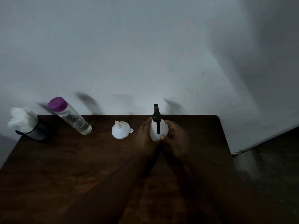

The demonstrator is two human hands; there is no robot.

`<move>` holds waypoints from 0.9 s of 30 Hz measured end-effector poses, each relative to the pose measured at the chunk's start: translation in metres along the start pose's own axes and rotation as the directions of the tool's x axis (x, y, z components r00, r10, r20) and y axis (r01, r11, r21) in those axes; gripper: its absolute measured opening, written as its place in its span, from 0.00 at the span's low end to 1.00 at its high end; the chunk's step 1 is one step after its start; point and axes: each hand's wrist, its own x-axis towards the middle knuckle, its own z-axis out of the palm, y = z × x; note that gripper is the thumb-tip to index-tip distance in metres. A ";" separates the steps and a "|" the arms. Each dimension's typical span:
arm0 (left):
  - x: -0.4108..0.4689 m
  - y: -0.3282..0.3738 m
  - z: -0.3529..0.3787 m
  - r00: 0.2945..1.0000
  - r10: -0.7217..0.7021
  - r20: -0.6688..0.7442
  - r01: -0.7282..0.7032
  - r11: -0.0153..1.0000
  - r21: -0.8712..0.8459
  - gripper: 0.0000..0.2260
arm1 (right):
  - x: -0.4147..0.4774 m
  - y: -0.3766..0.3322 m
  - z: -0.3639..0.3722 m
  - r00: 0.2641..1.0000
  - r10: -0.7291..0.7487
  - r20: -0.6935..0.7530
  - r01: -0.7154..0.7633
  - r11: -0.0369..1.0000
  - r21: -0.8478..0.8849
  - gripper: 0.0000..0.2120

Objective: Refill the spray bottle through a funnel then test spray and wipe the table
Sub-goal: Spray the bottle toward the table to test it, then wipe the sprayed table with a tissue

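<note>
A white spray bottle (pixel 155 130) with a black trigger head stands upright near the far edge of the dark wooden table (pixel 80 167). My left hand (pixel 145 136) grips its left side and my right hand (pixel 175 137) grips its right side, with a thumb on the front. To the left of the bottle a white funnel (pixel 119 131) sits mouth down, spout up. Further left stands a clear water bottle (pixel 71 118) with a purple cap, partly filled.
A white cloth (pixel 20 118) sits in a dark holder (pixel 34 132) at the table's far left corner. A pale wall rises right behind the table. The floor drops away past the table's right edge. The scene is dim.
</note>
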 end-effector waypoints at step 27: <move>-0.130 -0.004 -0.107 0.985 -0.028 -0.172 0.000 0.987 -0.163 0.21 | -0.121 -0.053 0.124 0.991 0.051 -0.126 -0.069 0.986 -0.149 0.06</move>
